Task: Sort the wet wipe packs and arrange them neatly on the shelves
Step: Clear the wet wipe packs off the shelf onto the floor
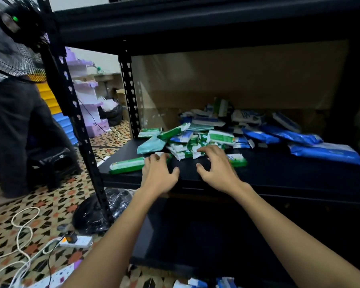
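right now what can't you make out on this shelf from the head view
- Print on the jumbled green and white wet wipe packs: too small and blurred to read.
- White and blue packs at the back of the pile: in shadow, overlapping, count unclear.
- Long green pack at the front of the black shelf: right end hidden by the left hand.
- Green pack behind the right hand: mostly covered.
- Packs on the floor: cut off by the bottom edge.

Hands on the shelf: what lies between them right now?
Head view: only bare black shelf between the left hand and right hand; the pile of packs starts just beyond their fingertips.
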